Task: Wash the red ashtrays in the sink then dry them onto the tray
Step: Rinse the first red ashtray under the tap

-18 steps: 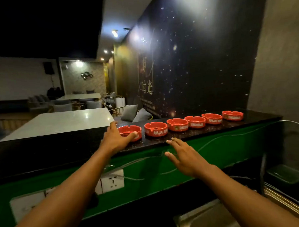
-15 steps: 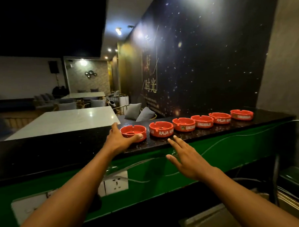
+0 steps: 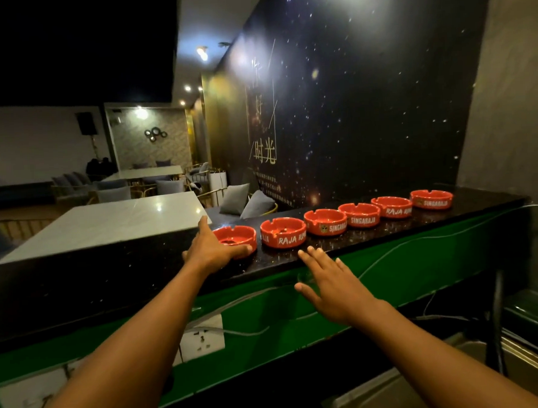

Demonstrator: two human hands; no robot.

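Observation:
Several red ashtrays stand in a row on the black counter top. My left hand grips the leftmost ashtray, thumb along its near side and index finger past its far left rim. The second ashtray sits just right of it, untouched. My right hand hovers with spread, straight fingers in front of the counter edge, below the second ashtray, holding nothing. A steel sink shows at the bottom right. A dark tray lies low at the far right.
The counter front is green with a white cable and a wall socket on it. A dark starry wall rises behind the ashtrays. White tables and grey chairs fill the room beyond the counter.
My left thumb has closed tighter along the leftmost ashtray's near side. My right hand has stayed near the counter edge. The view has shifted slightly.

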